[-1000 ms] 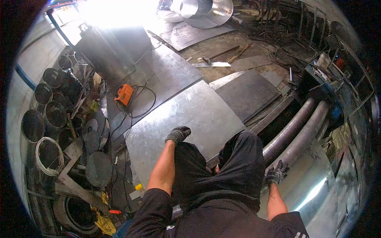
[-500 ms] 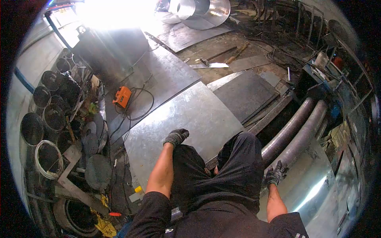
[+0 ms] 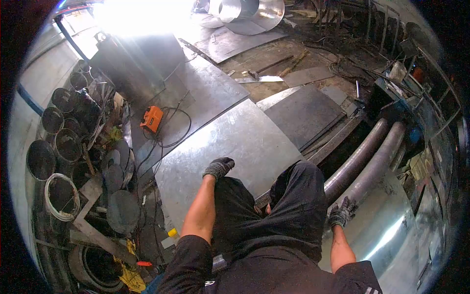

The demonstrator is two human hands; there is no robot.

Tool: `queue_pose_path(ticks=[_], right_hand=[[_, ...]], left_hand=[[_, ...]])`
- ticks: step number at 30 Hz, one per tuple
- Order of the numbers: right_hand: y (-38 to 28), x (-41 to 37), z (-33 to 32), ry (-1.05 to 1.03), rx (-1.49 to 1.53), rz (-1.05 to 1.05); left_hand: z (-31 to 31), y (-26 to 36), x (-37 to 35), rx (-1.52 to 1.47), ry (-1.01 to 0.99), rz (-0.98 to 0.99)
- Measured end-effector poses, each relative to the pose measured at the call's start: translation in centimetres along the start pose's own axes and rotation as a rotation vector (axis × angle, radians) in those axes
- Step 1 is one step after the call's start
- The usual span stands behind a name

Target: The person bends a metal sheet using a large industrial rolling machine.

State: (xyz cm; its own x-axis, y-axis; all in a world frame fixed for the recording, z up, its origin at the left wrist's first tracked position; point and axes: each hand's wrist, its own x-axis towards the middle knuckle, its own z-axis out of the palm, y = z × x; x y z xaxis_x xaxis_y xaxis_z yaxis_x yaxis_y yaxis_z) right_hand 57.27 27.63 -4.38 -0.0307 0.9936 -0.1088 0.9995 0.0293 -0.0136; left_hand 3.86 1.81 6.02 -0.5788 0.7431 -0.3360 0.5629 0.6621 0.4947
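Observation:
My left hand point(image 3: 219, 168), in a dark knitted glove, is beside my left knee above a shiny metal sheet point(image 3: 235, 132). Its fingers look curled, and whether anything is in them is hidden. On the right, my right hand point(image 3: 342, 213), gloved too, has its fingers spread at the lower end of a long curved metal tube point(image 3: 364, 171). A second curved tube point(image 3: 355, 158) lies alongside it. Under my right forearm is another bright metal sheet point(image 3: 387, 225).
An orange device point(image 3: 152, 119) with cables sits on a sheet at the left. Round pipes point(image 3: 40, 160) are stacked along the left wall. Dark plates point(image 3: 303, 115) lie ahead, and a rolled metal piece point(image 3: 259, 14) stands at the back.
The view has shifted very slightly. Both hands stay in nearly the same places, with no object visibly moved.

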Motion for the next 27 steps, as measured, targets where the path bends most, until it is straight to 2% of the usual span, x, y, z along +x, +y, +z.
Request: queue_pose_path(ticks=[3, 5, 10, 14, 17, 20, 27], right_hand=[[-0.2, -0.5, -1.2, -0.021, 0.036, -0.043], [-1.1, -1.1, -2.7, -0.049, 0.034, 0.002], [-0.2, 0.1, 0.0, -0.036, 0.012, -0.002], [-0.9, -0.8, -1.5, -0.039, 0.063, 0.041], [0.2, 0.3, 0.8, -0.007, 0.028, -0.001], [-1.3, -1.1, -2.7, -0.089, 0.032, 0.041], [-0.9, -0.6, -1.6, -0.033, 0.038, 0.032]], left_hand=[[-0.1, 0.1, -0.4, -0.034, 0.002, 0.002], [-0.2, 0.0, -0.1, -0.018, -0.007, 0.008], [0.3, -0.7, 0.3, 0.029, 0.003, 0.042], [0.4, -0.5, 0.2, -0.041, -0.013, 0.005], [1.0, -1.7, 1.0, -0.026, 0.005, 0.031], [0.7, -1.5, 1.0, -0.008, -0.005, 0.036], [0.6, -1.4, 0.7, -0.049, -0.010, 0.023]])
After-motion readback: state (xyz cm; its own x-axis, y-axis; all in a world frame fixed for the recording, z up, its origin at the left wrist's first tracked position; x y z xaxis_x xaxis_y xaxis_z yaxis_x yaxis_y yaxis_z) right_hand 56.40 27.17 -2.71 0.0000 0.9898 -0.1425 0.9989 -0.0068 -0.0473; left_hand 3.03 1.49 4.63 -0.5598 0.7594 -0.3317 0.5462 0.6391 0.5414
